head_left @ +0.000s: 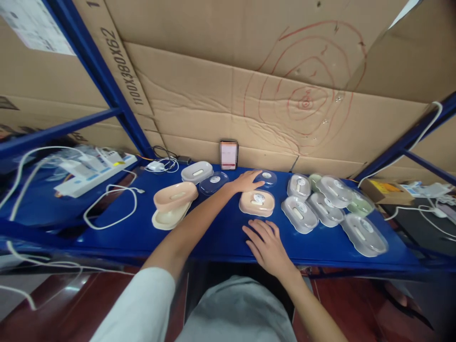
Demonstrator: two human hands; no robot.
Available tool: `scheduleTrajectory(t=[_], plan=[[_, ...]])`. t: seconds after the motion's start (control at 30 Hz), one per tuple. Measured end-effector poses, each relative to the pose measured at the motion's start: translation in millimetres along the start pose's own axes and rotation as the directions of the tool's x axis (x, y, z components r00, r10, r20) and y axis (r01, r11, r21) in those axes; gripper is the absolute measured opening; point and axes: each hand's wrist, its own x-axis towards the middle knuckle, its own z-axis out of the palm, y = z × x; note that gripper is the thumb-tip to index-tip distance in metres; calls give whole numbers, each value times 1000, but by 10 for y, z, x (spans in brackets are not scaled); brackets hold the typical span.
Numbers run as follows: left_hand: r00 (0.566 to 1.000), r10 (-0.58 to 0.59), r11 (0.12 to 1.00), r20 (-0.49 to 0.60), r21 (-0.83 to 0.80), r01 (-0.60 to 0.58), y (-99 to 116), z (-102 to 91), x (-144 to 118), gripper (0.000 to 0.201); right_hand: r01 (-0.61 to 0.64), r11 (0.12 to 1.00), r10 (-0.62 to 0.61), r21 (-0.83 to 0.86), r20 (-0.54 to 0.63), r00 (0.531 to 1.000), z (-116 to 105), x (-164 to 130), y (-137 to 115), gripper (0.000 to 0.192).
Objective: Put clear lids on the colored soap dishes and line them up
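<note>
My left hand reaches across the blue shelf top to a clear oval lid with a round sticker. Its fingers and thumb are spread at the lid's left edge, and the lid lies low on the surface. Just in front sits a peach oval box, like a soap box, under a clear stickered lid. Nearer to me, my right hand rests palm down with its fingers apart, holding nothing. Left of my forearm, an open peach tray leans on a cream tray. Behind are a grey tray and another clear lid.
Several lidded grey and green boxes cluster at the right. A phone stands against the cardboard wall. White cables and a power strip lie at the left. Blue posts frame the shelf.
</note>
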Motion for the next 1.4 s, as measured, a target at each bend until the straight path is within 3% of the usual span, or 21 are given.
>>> scheduleTrajectory(t=[0.07,0.17,0.27,0.37,0.47,0.6,0.7,0.77,0.83,0.93,1.03,1.17,1.23,1.37,1.4], plan=[[999,-34,999,5,35,33,-25,-28,6,45,-9,999,8,-40,-40,999,7,81,53,49],[996,-80,993,25,86,78,-38,-110,-52,40,-87,989,87,-120,-6,996,33,203,151,52],[994,-102,987,33,129,97,-55,-190,-277,39,-155,974,159,-165,10,987,60,204,224,44],[995,-100,983,15,160,96,-47,-211,-759,27,-192,968,191,-162,-23,981,65,90,277,37],[994,-109,978,-25,175,112,52,-141,-1399,35,-229,959,224,-167,-50,973,50,37,369,36],[990,-112,979,-81,161,123,273,67,-2148,48,-299,933,290,-200,-73,954,37,247,538,48],[989,-59,995,-139,71,69,360,181,-2433,51,-363,912,343,-191,-131,930,33,474,540,62],[985,-36,999,-170,23,41,325,176,-2461,50,-289,947,278,-141,-93,956,41,548,441,57],[973,-43,999,-226,22,50,207,109,-2382,49,-127,990,128,-53,17,992,64,532,305,50],[938,-125,981,-323,100,165,-51,-17,-2172,53,12,999,-18,46,134,991,120,385,165,52],[928,-178,958,-327,160,240,-220,-60,-2019,53,-76,997,75,-1,77,994,174,213,167,53],[946,-129,967,-297,172,186,-197,-58,-2105,43,-264,962,260,-69,-67,963,213,70,237,49],[917,-140,946,-374,221,235,-211,-121,-2286,45,-310,949,303,-63,-95,948,226,35,253,49],[725,-294,810,-623,240,535,-480,-381,-2753,43,-354,935,351,-29,-73,934,273,8,287,49],[718,-302,814,-627,222,537,-551,-441,-2849,37,-355,935,354,-15,-59,933,289,6,299,49]])
